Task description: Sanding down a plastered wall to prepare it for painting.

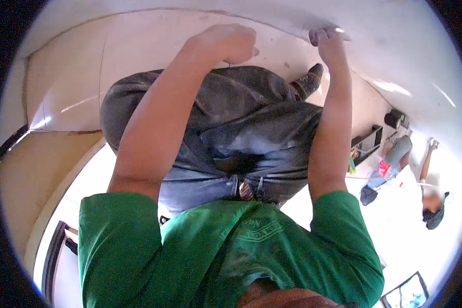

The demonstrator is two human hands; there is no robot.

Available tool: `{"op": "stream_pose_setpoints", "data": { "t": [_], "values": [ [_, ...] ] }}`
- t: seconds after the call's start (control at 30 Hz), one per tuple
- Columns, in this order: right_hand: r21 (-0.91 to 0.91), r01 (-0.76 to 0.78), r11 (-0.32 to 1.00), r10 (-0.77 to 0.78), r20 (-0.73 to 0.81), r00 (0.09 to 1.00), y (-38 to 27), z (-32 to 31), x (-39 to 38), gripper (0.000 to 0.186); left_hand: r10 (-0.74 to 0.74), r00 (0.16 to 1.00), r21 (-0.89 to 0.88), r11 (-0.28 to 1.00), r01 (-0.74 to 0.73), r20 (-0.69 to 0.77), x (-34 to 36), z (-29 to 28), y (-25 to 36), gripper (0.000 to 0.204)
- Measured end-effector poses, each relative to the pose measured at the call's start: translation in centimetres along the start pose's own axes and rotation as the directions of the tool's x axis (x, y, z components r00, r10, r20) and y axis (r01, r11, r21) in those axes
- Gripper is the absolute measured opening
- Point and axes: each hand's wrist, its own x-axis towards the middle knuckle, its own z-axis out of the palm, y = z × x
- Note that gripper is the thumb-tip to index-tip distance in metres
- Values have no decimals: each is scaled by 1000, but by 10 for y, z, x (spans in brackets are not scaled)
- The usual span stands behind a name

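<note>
My right hand [330, 45] is pressed up against the pale wall surface [390, 51]. Its fingers close round a small dark brown, rounded piece [313, 37], whose kind I cannot make out. My left hand [230, 43] hovers over my bent knee, apart from the wall. Its fingers are curled inward, and whatever they may hold is hidden. Below the hands are my legs in dark, dusty trousers [231, 97]. A dark shoe [309, 82] pokes out between my right forearm and the knee.
Light floor tiles [138, 38] run along the foot of the wall. To the right another person [433, 201] reaches an arm toward the wall, near a black frame-like object [367, 143]. A tan panel [46, 174] lies at the left, with a dark-framed opening [51, 262] below it.
</note>
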Motion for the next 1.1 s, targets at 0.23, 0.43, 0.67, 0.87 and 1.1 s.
{"op": "stream_pose_setpoints", "data": {
  "t": [0.23, 0.43, 0.67, 0.87, 1.1],
  "values": [
    [-229, 132, 964, -121, 62, 991, -1, -11, 1, 31, -23, 998, 0, 1000, 23, 57, 4, 0, 0, 41],
    [-436, 171, 883, 59, 466, 883, 7, -1, 12, 32, 2, 994, 5, 1000, -3, 107, -4, -9, 7, 45],
    [238, -303, 923, 168, 458, 873, -29, -38, -1, 16, 25, 989, 26, 999, -29, 144, -15, -21, 18, 48],
    [182, -416, 891, 334, 358, 872, -43, -32, -8, 17, -19, 987, 27, 1000, 15, 158, -20, -21, 15, 49],
    [107, -504, 857, 437, 367, 821, -31, -30, -3, 20, 3, 987, 62, 998, -13, 163, -19, -22, 15, 47]
  ]
}}
